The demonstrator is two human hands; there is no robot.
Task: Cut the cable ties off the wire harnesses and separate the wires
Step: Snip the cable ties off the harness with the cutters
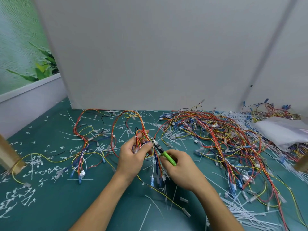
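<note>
- Held in the left hand (133, 154) is a bunched harness of red, yellow, orange and blue wires (143, 140); the fingers are curled round the bundle and the thumb is pressed across it, over the middle of the bench (100, 204).
- Gripped in the right hand (180, 169), which is closed round it, is a small cutter with a bright green handle and a dark metal tip (164, 151); its tip is pointed into the held bundle, just beside the left thumb.
- A small white cable tie (137, 136) can be seen on the held bundle near the left fingertips; whether the cutter's blades are already on a tie cannot be told.
- The step in hand is judged to be the cutting of ties on this one harness, its connector ends (157, 180) hanging down toward the near edge.
- Work already done is suggested by the many cut white tie loops and tails (33, 164) scattered toward the left edge, and by the straight white tie strips (246, 214) heaped near the right near corner.
- A partly loosened harness (86, 135) lies spread left of the hands, with white ties seemingly on it.
- Much is judged to remain: a large tangled heap of multicoloured wires (216, 134) covers the right half toward the far edge.
- A crumpled clear plastic bag (281, 130) lies on the heap at the far right corner.
- Loose wires and strips crowd the hands closely, so snagging or cutting a wire rather than a tie is the likely risk.
</note>
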